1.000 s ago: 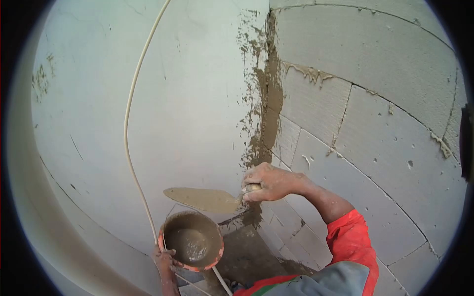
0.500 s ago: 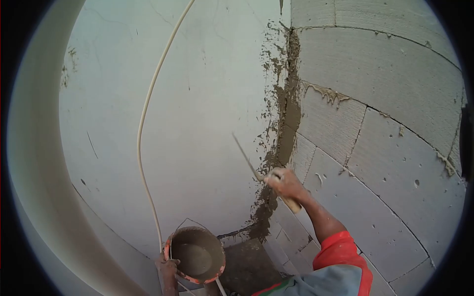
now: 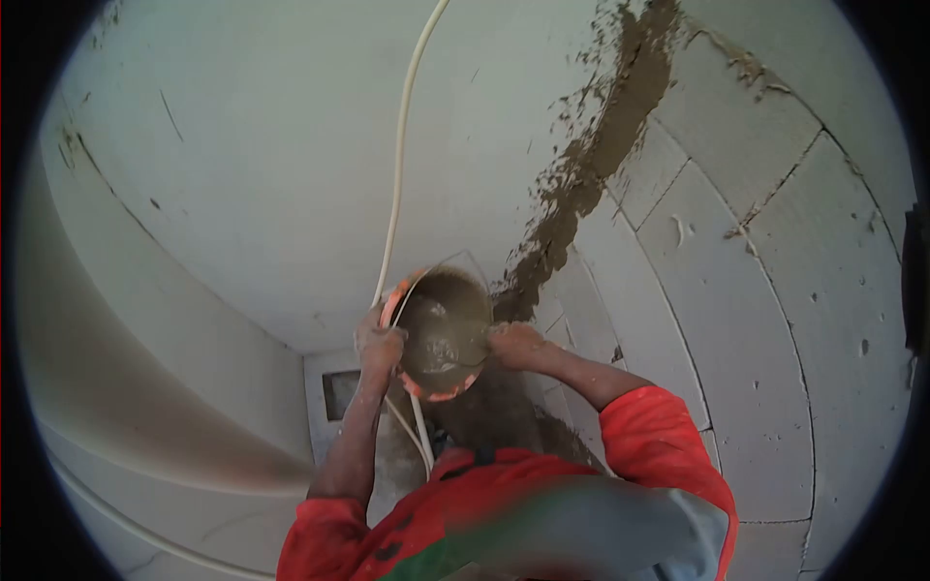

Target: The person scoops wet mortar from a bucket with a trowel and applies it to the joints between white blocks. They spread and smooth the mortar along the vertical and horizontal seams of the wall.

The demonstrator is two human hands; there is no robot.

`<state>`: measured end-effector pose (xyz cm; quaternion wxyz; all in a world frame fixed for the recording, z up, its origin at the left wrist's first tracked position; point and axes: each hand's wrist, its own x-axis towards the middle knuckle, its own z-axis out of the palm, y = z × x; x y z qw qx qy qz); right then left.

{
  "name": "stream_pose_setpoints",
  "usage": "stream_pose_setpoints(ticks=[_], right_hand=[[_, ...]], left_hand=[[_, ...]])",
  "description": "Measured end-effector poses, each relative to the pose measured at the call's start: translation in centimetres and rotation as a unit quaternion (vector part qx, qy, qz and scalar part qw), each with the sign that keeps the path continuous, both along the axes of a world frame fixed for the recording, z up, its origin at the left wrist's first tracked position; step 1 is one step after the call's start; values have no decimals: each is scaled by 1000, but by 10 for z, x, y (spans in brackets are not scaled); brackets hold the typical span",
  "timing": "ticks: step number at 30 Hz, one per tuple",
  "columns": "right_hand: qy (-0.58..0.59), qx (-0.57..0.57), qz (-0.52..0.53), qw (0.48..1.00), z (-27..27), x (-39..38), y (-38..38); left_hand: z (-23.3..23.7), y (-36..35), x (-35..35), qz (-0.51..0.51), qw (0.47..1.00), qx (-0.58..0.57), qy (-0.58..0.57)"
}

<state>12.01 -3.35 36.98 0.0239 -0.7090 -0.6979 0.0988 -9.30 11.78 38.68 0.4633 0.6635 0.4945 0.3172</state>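
Observation:
An orange-rimmed bucket [image 3: 449, 394] holds wet grey mortar [image 3: 438, 329], and its thin wire handle rises over the far side. My left hand [image 3: 381, 341] is closed on the left of the bucket's rim. At the opposite rim, my right hand [image 3: 516, 346] is closed round a trowel. Its handle is hidden by the hand, and its blade is down in the mortar, where little of it shows.
Smeared mortar [image 3: 620, 126] runs down the corner between the smooth plastered wall [image 3: 291, 165] and the pale block wall [image 3: 717, 281]. A cream hose [image 3: 399, 174] hangs down behind the bucket. Below at the left is a dark rectangular recess [image 3: 339, 392].
My right hand has brought the trowel from the wall corner down into the bucket. The bucket, with my left hand on it, sits higher in view as the camera has tilted down.

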Motion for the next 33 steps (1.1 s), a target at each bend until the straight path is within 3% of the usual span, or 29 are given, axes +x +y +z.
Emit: stream_pose_setpoints(ticks=[1,3,6,9,10,13,14,16,20,22,24,25,26,29,31,33], right_hand=[[19,-77,-35,996,7,3,-12],[62,-53,-106,991,17,6,-39],[54,-83,-138,985,5,17,-43],[50,-1,-120,992,11,18,-42],[69,9,-88,994,17,14,-44],[45,77,-22,996,85,41,-34],[32,90,0,995,108,45,-29],[46,181,76,979,160,53,-17],[131,155,87,975,261,63,-4],[250,164,8,954,314,67,3],[398,201,-16,895,351,99,18],[402,283,28,870,358,139,38],[432,397,-15,810,365,164,54],[352,591,-206,696,295,172,63],[283,468,-218,808,218,140,27],[365,308,-315,820,152,110,-3]], left_hand=[[12,-1,-3,-19,999,-37,5],[27,-5,-3,2,989,-131,-69],[28,-1,2,25,977,-191,-88],[14,5,-1,17,980,-166,-113],[29,-1,-5,9,971,-198,-135],[34,0,-26,6,961,-193,-196],[10,12,-33,40,959,-187,-208],[42,3,-40,51,965,-176,-188],[32,5,-52,60,962,-166,-210],[30,2,-56,72,963,-132,-223],[-24,33,-77,70,982,-68,-165],[-41,45,-78,73,987,-41,-136],[-13,31,-73,99,977,-98,-160],[-47,42,-83,80,990,-35,-109],[-32,37,-83,80,990,-64,-94],[-18,22,-81,80,987,-91,-103]])
